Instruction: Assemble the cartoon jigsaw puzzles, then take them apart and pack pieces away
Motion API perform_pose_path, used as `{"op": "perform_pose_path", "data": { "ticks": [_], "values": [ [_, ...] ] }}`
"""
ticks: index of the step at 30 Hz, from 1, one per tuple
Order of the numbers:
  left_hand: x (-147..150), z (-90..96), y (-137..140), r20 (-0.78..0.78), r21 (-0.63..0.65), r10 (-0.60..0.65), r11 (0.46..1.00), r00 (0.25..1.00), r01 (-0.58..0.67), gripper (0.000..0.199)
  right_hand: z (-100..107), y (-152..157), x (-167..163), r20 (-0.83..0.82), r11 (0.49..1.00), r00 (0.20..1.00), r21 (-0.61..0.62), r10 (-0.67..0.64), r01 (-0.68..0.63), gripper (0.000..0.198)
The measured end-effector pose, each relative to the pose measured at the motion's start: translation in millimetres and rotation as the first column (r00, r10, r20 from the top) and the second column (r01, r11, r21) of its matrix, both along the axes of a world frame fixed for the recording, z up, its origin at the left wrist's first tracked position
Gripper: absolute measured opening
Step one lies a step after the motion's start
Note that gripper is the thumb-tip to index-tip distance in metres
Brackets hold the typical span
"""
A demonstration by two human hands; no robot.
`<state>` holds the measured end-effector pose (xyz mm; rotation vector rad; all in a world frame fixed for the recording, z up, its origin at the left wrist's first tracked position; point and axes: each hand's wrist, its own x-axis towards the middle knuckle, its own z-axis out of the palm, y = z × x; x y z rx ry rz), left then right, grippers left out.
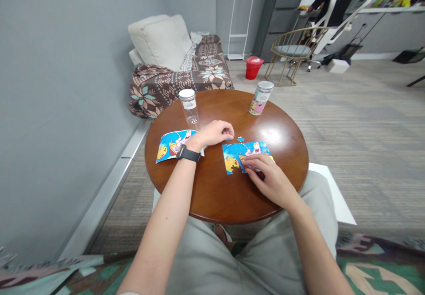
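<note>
Wooden counter (212, 197) | right hand (267, 173): fingers parted on blue puzzle (228, 150) | left hand (215, 133): fingers curled near loose piece (241, 139), hold unclear

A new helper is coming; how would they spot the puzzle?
Find the round brown table, then the person's right hand. The blue cartoon puzzle lies partly beneath it; unlike the similar sheet to its left, its near edge has a jagged gap.
</note>
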<state>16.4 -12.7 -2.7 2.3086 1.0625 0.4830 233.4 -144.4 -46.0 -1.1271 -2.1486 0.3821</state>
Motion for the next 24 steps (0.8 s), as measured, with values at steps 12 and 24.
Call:
{"op": "perform_pose_path", "data": {
  "ticks": [12,24],
  "values": [
    [3.9,8.1,-7.6,0.300,-0.319,-0.148,0.916,0.942,0.245,0.022,-2.3,2.1,1.7,-0.005,1.000,1.000,0.022,0.022,-0.022,0.013],
    [2.2,15.8,-11.7,0.224,-0.392,-0.233,0.868,0.946,0.307,0.020,-0.3,1.6,1.1,-0.035,0.999,0.999,0.039,0.026,-0.025,0.010]
  ]
}}
